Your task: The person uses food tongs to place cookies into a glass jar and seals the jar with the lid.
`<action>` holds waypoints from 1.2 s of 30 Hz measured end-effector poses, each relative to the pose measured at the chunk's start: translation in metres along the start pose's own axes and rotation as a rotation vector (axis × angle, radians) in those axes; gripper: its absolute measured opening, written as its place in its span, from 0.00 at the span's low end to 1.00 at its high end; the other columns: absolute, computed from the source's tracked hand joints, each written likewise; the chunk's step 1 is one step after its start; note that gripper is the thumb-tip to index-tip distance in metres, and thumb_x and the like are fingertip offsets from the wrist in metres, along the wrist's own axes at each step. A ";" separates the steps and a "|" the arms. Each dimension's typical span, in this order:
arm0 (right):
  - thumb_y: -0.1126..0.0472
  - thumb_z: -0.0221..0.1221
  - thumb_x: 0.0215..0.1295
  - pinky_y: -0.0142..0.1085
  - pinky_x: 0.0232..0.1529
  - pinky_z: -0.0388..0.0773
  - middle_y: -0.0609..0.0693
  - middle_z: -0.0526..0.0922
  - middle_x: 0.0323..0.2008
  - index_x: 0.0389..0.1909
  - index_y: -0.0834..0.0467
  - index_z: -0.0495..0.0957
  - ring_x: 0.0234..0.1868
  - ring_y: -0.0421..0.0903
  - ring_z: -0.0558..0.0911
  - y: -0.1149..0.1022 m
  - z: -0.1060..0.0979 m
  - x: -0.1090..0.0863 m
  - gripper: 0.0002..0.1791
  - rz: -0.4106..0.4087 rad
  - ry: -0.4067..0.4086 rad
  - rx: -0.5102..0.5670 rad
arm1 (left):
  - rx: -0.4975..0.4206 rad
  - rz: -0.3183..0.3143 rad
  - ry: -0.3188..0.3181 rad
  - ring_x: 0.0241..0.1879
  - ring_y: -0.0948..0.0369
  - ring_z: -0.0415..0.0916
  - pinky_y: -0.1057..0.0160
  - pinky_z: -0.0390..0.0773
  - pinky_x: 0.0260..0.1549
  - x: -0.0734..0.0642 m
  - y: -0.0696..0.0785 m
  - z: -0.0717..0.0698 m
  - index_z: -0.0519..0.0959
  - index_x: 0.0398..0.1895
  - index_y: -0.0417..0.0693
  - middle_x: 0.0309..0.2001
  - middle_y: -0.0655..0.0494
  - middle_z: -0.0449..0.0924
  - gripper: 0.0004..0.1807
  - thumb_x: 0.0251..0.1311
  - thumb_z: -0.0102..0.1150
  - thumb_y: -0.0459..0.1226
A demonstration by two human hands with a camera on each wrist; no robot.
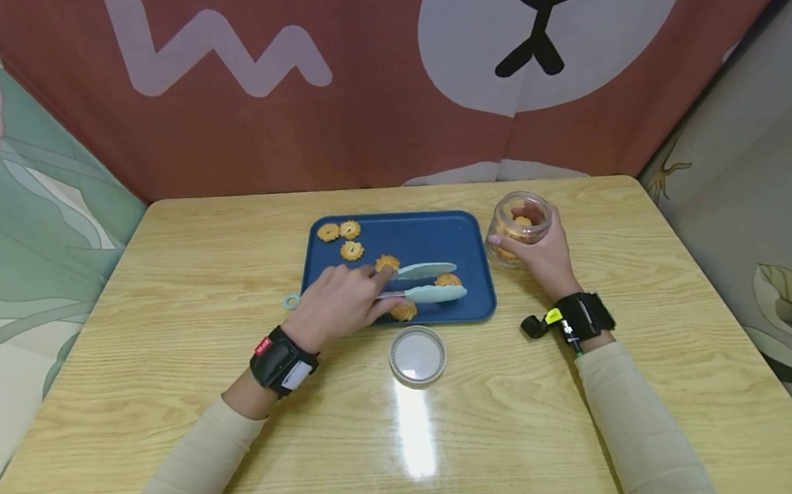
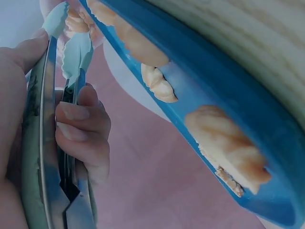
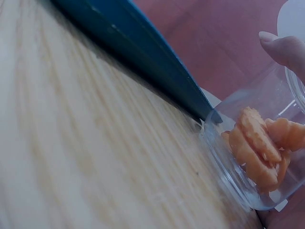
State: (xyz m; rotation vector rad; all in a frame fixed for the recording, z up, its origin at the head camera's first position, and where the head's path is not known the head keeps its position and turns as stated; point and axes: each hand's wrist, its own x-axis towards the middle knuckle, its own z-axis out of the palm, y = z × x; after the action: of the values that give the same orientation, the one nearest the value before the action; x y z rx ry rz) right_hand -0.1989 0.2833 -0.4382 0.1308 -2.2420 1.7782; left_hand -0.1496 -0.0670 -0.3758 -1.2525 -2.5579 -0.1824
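Note:
My left hand [image 1: 337, 302] grips a pair of tongs [image 1: 435, 295] with pale mint tips, held over the blue tray [image 1: 464, 230]. A ridged cookie [image 1: 448, 280] shows between the two tips near the tray's right side; the tips stand apart. In the left wrist view, thumb and fingers lie on opposite metal arms of the tongs [image 2: 44, 129]. Beside the tray's right edge, my right hand [image 1: 547, 262] holds a clear jar [image 1: 499, 223] round its side. Several cookies [image 3: 255, 148] lie inside the jar, which stands on the table with its mouth uncovered.
Three ring-shaped cookies [image 1: 352, 250] sit in the tray's far left corner. Two more cookies, one beyond the tongs [image 1: 387, 262] and one at the near edge [image 1: 404, 311], are partly covered by the left hand. A round lid [image 1: 417, 355] lies in front of the tray.

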 end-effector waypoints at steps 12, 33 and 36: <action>0.54 0.73 0.47 0.31 0.48 0.71 0.53 0.69 0.57 0.65 0.49 0.55 0.55 0.45 0.69 0.000 0.000 -0.001 0.47 0.003 0.002 -0.019 | 0.040 0.005 0.061 0.06 0.65 0.57 0.65 0.61 0.02 0.008 -0.001 -0.005 0.77 0.51 0.43 0.23 0.51 0.78 0.29 0.65 0.48 0.58; 0.56 0.73 0.46 0.30 0.48 0.71 0.54 0.69 0.56 0.65 0.54 0.56 0.54 0.46 0.70 -0.001 0.002 0.000 0.48 -0.002 0.012 -0.005 | 0.036 0.021 0.081 0.08 0.64 0.61 0.65 0.63 0.04 0.040 0.003 -0.016 0.76 0.51 0.41 0.17 0.56 0.68 0.31 0.64 0.46 0.59; 0.59 0.73 0.47 0.27 0.46 0.72 0.56 0.69 0.56 0.65 0.55 0.56 0.54 0.48 0.70 -0.001 0.001 0.001 0.47 -0.003 0.013 0.020 | 0.035 0.031 0.086 0.08 0.64 0.61 0.66 0.62 0.04 0.048 0.005 -0.017 0.75 0.51 0.41 0.17 0.56 0.68 0.31 0.64 0.47 0.59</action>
State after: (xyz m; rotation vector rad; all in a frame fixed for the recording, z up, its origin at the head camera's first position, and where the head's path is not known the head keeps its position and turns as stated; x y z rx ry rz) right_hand -0.1998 0.2823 -0.4374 0.1261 -2.2146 1.7950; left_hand -0.1700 -0.0319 -0.3446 -1.2429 -2.4575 -0.1806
